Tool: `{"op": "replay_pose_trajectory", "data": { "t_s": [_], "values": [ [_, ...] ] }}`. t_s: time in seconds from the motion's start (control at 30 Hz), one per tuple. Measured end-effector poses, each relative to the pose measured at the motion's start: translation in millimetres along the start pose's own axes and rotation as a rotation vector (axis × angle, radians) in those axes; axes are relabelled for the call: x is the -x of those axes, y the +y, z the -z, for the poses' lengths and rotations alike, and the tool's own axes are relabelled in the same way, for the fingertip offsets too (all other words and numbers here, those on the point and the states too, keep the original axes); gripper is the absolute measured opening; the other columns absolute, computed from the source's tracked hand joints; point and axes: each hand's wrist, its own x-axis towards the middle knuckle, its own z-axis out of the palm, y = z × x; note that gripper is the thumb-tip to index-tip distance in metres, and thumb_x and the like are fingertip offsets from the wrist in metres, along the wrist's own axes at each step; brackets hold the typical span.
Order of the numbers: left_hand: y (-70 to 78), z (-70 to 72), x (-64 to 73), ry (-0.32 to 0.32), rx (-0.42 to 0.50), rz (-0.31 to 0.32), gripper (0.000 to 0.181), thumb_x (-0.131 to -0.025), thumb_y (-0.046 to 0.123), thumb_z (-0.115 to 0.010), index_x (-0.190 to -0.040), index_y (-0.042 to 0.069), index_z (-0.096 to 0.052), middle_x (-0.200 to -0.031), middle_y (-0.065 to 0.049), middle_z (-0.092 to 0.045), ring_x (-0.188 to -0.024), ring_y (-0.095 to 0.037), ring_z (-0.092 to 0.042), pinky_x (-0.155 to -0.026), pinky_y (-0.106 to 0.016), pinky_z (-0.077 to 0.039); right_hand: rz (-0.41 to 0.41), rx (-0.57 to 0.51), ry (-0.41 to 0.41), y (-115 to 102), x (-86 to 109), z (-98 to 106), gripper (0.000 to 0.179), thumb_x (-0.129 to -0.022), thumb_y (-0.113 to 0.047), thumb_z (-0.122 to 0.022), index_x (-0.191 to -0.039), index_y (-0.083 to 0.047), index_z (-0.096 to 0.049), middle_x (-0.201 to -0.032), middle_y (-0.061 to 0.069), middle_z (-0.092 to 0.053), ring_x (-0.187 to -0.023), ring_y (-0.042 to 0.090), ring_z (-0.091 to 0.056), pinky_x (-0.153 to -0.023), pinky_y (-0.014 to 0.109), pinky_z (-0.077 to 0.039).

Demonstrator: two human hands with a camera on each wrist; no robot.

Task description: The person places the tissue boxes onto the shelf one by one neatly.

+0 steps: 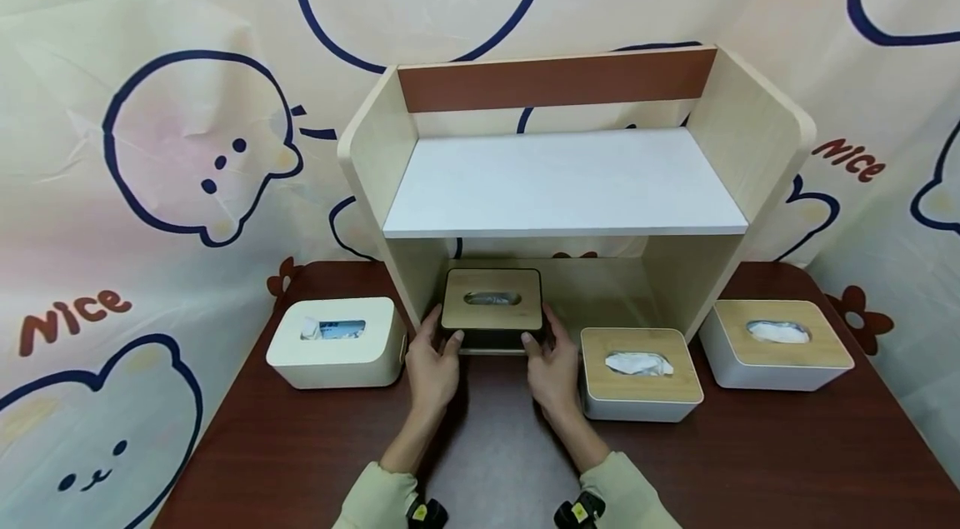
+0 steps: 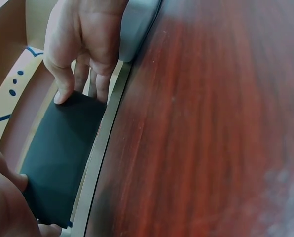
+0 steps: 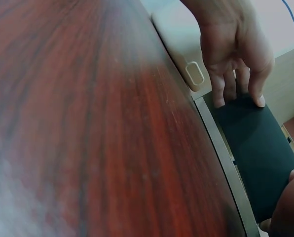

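Left hand [image 1: 435,366] and right hand [image 1: 553,364] grip a rectangular black, wood-lidded tissue box [image 1: 491,311]; leftward drift could jam fingers [image 3: 217,89] against cream wooden shelving [image 1: 418,271].

The head camera looked forward and down from above the surface [image 1: 765,458], far enough back to frame the whole shelf unit [image 1: 566,183]. The 2 wrist cameras sat low and close, tilted: the left looked across at the right grip [image 2: 90,42], the right at the left grip [image 3: 238,47]. All 3 views shared the dark-sided box [image 1: 491,337].
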Motion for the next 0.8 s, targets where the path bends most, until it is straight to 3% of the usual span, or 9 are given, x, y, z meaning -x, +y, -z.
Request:
{"op": "replay_pose_trajectory", "data": {
  "t_s": [0.03,0.1,0.2,0.23,0.3,0.47,0.57,0.67,0.8],
  "values": [
    [0.1,-0.3,-0.3,-0.002,-0.011,0.0,0.059,-0.1,-0.004,-0.07,-0.156,-0.002,-0.052,-0.16,-0.024,-0.053,-0.153,-0.039,-0.046,-0.115,-0.058,-0.052,0.0,0.002,0.0,0.2,-0.3,0.0,0.064,-0.102,0.003,-0.067,-0.161,0.0,-0.045,-0.167,0.026,-0.043,-0.06,0.009,-0.044,-0.056,0.018,-0.037],
    [0.3,-0.7,-1.0,-0.002,-0.032,0.002,0.059,-0.1,-0.003,-0.07,-0.156,-0.002,-0.052,-0.16,-0.024,-0.053,-0.152,-0.038,-0.047,-0.114,-0.058,-0.053,0.006,0.007,-0.001,1.0,-0.8,-0.2,0.063,-0.102,0.003,-0.067,-0.161,0.0,-0.045,-0.168,0.026,-0.04,-0.089,0.018,-0.063,-0.069,0.017,-0.046],
    [-0.1,-1.3,-2.0,-0.002,-0.055,0.006,0.059,-0.1,-0.003,-0.071,-0.156,-0.001,-0.053,-0.159,-0.023,-0.054,-0.152,-0.038,-0.047,-0.115,-0.057,-0.052,0.008,0.024,0.0,1.4,-0.7,-0.4,0.062,-0.102,0.003,-0.066,-0.161,0.0,-0.046,-0.169,0.026,-0.04,-0.089,0.025,-0.062,-0.084,0.021,-0.05],
    [-0.6,-1.6,-2.3,-0.002,-0.064,0.006,0.059,-0.1,-0.002,-0.071,-0.156,-0.001,-0.053,-0.159,-0.023,-0.055,-0.152,-0.038,-0.047,-0.116,-0.058,-0.051,0.008,0.032,0.003,1.1,-0.7,-0.3,0.062,-0.102,0.003,-0.067,-0.16,0.0,-0.046,-0.168,0.026,-0.04,-0.075,0.024,-0.055,-0.085,0.023,-0.05],
    [-1.5,-2.2,-3.2,-0.005,-0.071,0.006,0.059,-0.1,-0.002,-0.071,-0.156,-0.001,-0.053,-0.159,-0.023,-0.054,-0.153,-0.038,-0.046,-0.117,-0.058,-0.05,0.014,0.056,0.012,0.9,-0.9,0.3,0.06,-0.103,0.001,-0.067,-0.16,-0.001,-0.048,-0.167,0.025,-0.042,-0.084,0.019,-0.059,-0.092,0.024,-0.051],
    [-2.8,-2.4,-5.1,-0.017,-0.07,0.006,0.06,-0.1,-0.001,-0.071,-0.157,0.0,-0.052,-0.16,-0.023,-0.054,-0.154,-0.037,-0.044,-0.12,-0.058,-0.046,0.03,0.07,0.018,-0.5,-1.3,1.3,0.059,-0.103,0.0,-0.068,-0.159,-0.001,-0.049,-0.164,0.025,-0.047,-0.081,0.014,-0.055,-0.071,0.02,-0.048],
    [-2.7,-2.0,-5.5,-0.023,-0.07,0.011,0.06,-0.1,-0.001,-0.071,-0.157,0.0,-0.051,-0.161,-0.022,-0.053,-0.155,-0.037,-0.044,-0.121,-0.058,-0.046,0.023,0.057,0.011,-1.0,-1.9,1.2,0.06,-0.103,0.001,-0.067,-0.159,-0.001,-0.048,-0.164,0.026,-0.047,-0.076,0.02,-0.053,-0.066,0.021,-0.044],
    [-2.4,-1.5,-5.3,-0.028,-0.073,0.02,0.061,-0.101,0.0,-0.07,-0.158,0.001,-0.05,-0.162,-0.022,-0.052,-0.155,-0.037,-0.043,-0.121,-0.057,-0.046,0.016,0.05,0.013,-1.8,-2.1,0.5,0.059,-0.102,0.002,-0.067,-0.158,0.0,-0.049,-0.165,0.025,-0.046,-0.113,0.024,-0.06,-0.087,0.026,-0.052],
    [-2.1,-1.5,-4.5,-0.03,-0.088,0.025,0.061,-0.102,0.001,-0.07,-0.159,0.001,-0.05,-0.162,-0.023,-0.051,-0.155,-0.038,-0.043,-0.121,-0.058,-0.046,0.007,0.048,0.009,-1.9,-1.5,0.2,0.06,-0.102,0.002,-0.067,-0.159,0.0,-0.048,-0.166,0.024,-0.045,-0.137,0.03,-0.052,-0.103,0.042,-0.052]
  ]
}}
